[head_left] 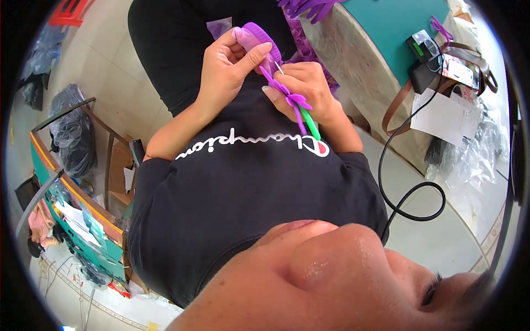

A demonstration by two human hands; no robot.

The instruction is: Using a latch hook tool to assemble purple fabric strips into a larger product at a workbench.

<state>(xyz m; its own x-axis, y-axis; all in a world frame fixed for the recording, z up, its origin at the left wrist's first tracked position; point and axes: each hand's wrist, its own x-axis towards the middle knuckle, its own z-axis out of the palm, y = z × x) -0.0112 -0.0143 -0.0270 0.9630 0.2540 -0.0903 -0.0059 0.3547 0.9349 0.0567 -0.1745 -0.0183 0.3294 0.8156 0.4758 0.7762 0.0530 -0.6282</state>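
While the left hand (227, 63) pinches a ribbed-edged purple piece (258, 37) above the lap, thumb on top, the right hand's (309, 83) grip is curled round a green-handled tool (310, 124), metal tip near the piece. Purple petal-shaped strip (298, 101) alongside the handle. Teal-topped worktop (386, 38) to the right.

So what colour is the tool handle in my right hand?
The tool handle is green, showing best in the head view.
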